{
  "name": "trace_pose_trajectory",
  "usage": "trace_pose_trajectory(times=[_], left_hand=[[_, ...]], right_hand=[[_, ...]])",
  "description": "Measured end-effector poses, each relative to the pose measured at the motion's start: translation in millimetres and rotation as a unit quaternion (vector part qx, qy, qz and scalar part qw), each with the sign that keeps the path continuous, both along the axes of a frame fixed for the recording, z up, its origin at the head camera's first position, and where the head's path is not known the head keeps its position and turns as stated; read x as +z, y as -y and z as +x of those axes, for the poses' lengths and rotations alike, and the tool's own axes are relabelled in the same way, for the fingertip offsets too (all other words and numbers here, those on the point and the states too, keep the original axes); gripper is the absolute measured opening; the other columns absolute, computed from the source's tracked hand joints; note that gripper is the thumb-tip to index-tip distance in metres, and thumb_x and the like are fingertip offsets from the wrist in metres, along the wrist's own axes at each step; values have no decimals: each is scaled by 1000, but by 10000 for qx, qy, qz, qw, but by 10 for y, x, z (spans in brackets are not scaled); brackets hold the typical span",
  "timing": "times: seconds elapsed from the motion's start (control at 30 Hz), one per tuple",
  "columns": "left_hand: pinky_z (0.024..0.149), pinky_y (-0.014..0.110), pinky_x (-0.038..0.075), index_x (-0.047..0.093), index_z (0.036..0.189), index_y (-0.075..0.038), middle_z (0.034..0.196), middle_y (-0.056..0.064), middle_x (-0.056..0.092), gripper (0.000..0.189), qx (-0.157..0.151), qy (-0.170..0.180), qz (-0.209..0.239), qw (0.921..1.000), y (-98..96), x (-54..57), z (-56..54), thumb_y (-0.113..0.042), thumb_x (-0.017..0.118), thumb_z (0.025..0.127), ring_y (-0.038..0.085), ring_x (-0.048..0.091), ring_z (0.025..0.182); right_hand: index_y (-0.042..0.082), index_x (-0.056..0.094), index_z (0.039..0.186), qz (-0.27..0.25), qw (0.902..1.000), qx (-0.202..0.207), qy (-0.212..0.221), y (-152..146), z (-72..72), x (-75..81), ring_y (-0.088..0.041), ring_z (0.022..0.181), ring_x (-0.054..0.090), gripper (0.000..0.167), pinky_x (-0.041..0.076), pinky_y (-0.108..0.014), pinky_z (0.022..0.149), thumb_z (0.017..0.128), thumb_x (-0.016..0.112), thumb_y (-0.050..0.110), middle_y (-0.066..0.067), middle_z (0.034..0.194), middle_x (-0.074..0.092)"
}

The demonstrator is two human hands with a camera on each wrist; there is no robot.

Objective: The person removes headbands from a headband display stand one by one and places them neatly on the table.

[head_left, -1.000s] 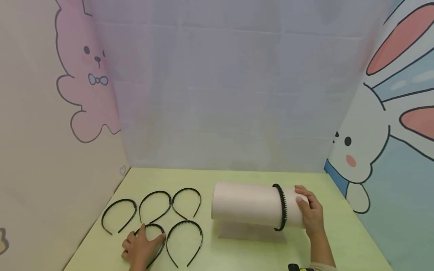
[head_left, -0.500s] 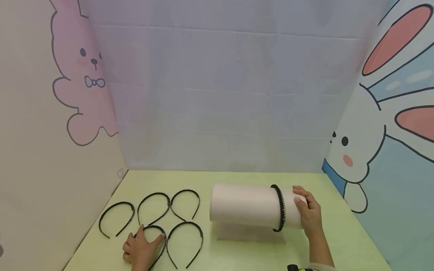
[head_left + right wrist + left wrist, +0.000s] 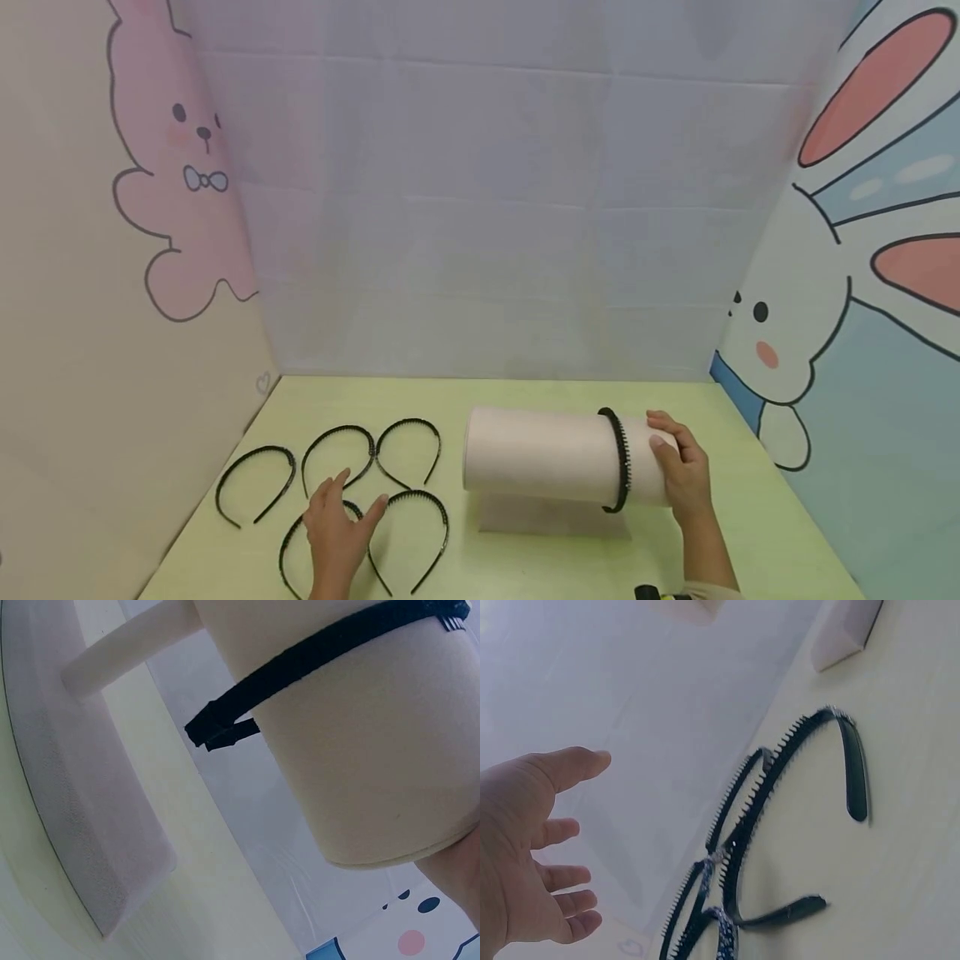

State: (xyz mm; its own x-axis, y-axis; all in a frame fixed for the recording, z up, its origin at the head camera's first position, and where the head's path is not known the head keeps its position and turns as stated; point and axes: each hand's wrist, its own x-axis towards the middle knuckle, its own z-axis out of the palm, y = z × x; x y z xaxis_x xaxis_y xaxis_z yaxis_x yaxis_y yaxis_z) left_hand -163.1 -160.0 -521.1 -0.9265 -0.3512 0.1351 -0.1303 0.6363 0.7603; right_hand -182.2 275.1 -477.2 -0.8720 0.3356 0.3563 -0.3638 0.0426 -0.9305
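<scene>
My left hand (image 3: 337, 529) hovers over the front row of headbands, fingers spread and holding nothing. Partly hidden behind it lies a black toothed headband (image 3: 282, 552); another headband (image 3: 447, 527) is just to its right. In the left wrist view that hand (image 3: 517, 862) shows with thumb and fingers apart, away from the headbands. With my right hand (image 3: 686, 475) I grip the right end of a pale padded roll (image 3: 540, 454). The roll lies level on a stand base (image 3: 555, 515), and one black headband (image 3: 623, 462) is fitted round it near my right hand.
Three more black headbands stretch along the back left: an outer one (image 3: 293, 467), a middle one (image 3: 371, 437) and an inner one (image 3: 438, 446). A yellow-green table (image 3: 510, 571) bears everything, with a white back wall (image 3: 487, 250) and cartoon-printed side walls.
My left hand has risen off the front-left headband and shifted slightly right, leaving that headband on the table. My right hand and the roll have stayed put.
</scene>
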Motion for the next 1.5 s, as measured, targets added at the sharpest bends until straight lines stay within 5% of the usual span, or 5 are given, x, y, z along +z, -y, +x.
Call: trace_pose_trajectory(times=[0.33, 0.63, 1.17, 1.5], left_hand=[[89, 65, 29, 47, 132, -2, 136, 25, 35, 69, -522, -1203, 274, 9910, -225, 378, -71, -27, 78, 76, 48, 26, 123], [92, 63, 28, 47, 133, -6, 138, 21, 35, 66, -874, -1559, 663, 9817, -404, 622, -123, -25, 77, 77, 42, 29, 126], [93, 61, 31, 48, 134, -19, 140, 7, 37, 70, -1842, -2045, 1206, 9538, -1018, 816, -144, -32, 80, 73, 31, 30, 128], [92, 56, 34, 51, 132, -19, 139, 4, 39, 68, -2433, -2163, 1248, 9372, -1402, 792, -155, -34, 79, 72, 28, 30, 128]], right_hand=[[-9, 56, 107, -16, 10000, -31, 15, 24, -16, 14, -13, 117, 44, 18, 38, -19, 86, 93, 50, 0, 5, 117, 58], [-10, 56, 106, -81, 10000, -42, -23, 18, -9, 1, -13, 116, 45, 17, 38, -19, 86, 93, 50, -1, 5, 116, 58], [-10, 56, 106, -23, 9999, -139, 23, -10, 11, 17, -11, 116, 45, 17, 36, -19, 87, 93, 51, -1, 5, 115, 59], [-10, 56, 107, -3, 10000, -34, -22, -9, 14, 1, -12, 116, 45, 18, 36, -19, 87, 93, 51, -1, 5, 116, 58]])
